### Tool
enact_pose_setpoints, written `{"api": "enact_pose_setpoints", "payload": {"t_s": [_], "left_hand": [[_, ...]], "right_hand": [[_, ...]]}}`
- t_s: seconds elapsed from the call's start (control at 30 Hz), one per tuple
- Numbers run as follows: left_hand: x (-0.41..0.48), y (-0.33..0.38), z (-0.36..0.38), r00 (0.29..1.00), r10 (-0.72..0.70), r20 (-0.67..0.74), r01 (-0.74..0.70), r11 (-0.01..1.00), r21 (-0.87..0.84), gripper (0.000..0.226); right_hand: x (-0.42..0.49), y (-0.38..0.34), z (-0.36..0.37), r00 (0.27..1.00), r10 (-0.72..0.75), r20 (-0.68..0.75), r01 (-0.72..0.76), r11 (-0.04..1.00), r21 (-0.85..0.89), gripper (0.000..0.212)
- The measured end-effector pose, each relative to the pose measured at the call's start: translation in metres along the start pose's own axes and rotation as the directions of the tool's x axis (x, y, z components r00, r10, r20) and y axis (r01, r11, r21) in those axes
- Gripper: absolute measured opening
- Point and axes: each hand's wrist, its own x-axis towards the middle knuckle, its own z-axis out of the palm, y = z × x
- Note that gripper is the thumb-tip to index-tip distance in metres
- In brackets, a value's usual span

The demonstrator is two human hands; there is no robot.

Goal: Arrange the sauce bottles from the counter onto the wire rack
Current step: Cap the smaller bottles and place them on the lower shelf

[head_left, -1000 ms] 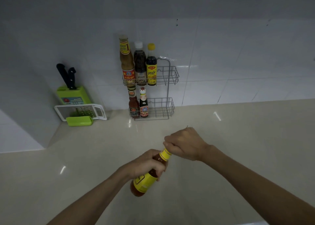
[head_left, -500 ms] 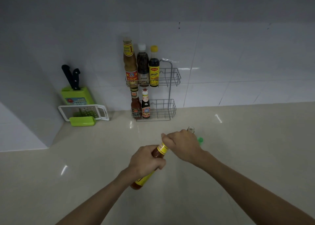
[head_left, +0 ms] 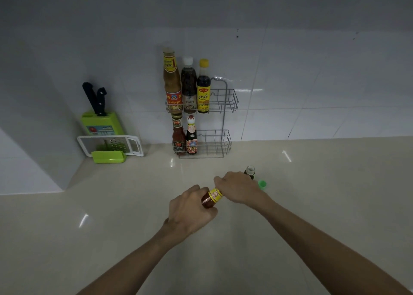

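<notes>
While both hands are busy with one sauce bottle, the wire rack waits at the back edge of the counter, against the wall. The left hand is wrapped tight around the bottle's body, over the middle of the counter. The right hand is closed over the bottle's top, so the cap is hidden.

The rack already has three bottles on its top shelf and two on its bottom shelf, all on the left side. The right side of each shelf is free.

An open little bottle stands just behind the right hand, with a green cap lying beside it. I think the right hand could bump it and spill it. The tilted bottle could also leak if its top is loose.
</notes>
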Motion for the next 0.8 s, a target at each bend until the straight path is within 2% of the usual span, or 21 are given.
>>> {"api": "enact_pose_setpoints", "payload": {"t_s": [0.03, 0.07, 0.13, 0.17, 0.23, 0.3, 0.4, 0.5, 0.57, 0.67, 0.8], "left_hand": [[-0.001, 0.002, 0.000, 1.000, 0.000, -0.027, 0.000, 1.000, 0.004, 0.021], [-0.002, 0.002, 0.000, 0.999, 0.001, -0.042, -0.001, 1.000, -0.008, 0.022], [0.000, -0.004, -0.005, 1.000, 0.023, 0.013, -0.021, 0.990, -0.136, 0.028], [0.002, -0.011, -0.010, 0.994, 0.042, 0.100, -0.013, 0.964, -0.266, 0.034], [0.004, -0.030, -0.020, 0.940, 0.123, 0.319, 0.070, 0.844, -0.532, 0.048], [0.004, -0.048, -0.025, 0.884, 0.190, 0.427, 0.152, 0.747, -0.647, 0.050], [0.011, -0.056, -0.025, 0.903, 0.184, 0.389, 0.144, 0.722, -0.677, 0.047], [0.019, -0.051, -0.017, 0.945, 0.112, 0.306, 0.131, 0.729, -0.672, 0.049], [0.023, -0.047, -0.009, 0.974, -0.004, 0.226, 0.162, 0.706, -0.690, 0.050], [0.031, -0.043, -0.001, 0.985, -0.134, 0.109, 0.173, 0.741, -0.649, 0.051], [0.046, -0.046, 0.009, 0.980, -0.194, 0.044, 0.180, 0.768, -0.615, 0.052]], "right_hand": [[0.004, 0.000, -0.006, 0.993, 0.080, 0.090, -0.086, 0.994, 0.064, 0.032], [0.009, -0.001, -0.011, 0.988, 0.122, 0.096, -0.133, 0.984, 0.115, 0.037], [0.013, -0.007, -0.026, 0.992, 0.108, 0.066, -0.114, 0.989, 0.093, 0.040], [0.014, -0.008, -0.035, 0.995, 0.080, 0.062, -0.084, 0.995, 0.058, 0.042], [0.015, -0.009, -0.054, 0.999, 0.016, 0.047, -0.016, 1.000, 0.003, 0.045], [0.023, -0.006, -0.070, 0.999, -0.038, 0.040, 0.038, 0.999, -0.005, 0.047], [0.036, -0.010, -0.084, 0.996, -0.082, 0.039, 0.082, 0.997, 0.002, 0.049], [0.045, -0.018, -0.078, 0.994, -0.082, -0.069, 0.088, 0.993, 0.084, 0.051], [0.046, -0.021, -0.065, 0.984, -0.072, -0.161, 0.108, 0.967, 0.229, 0.053], [0.041, -0.022, -0.036, 0.989, 0.016, -0.149, 0.065, 0.851, 0.521, 0.053], [0.046, -0.011, -0.001, 0.985, 0.116, -0.124, -0.005, 0.749, 0.663, 0.047]]}}
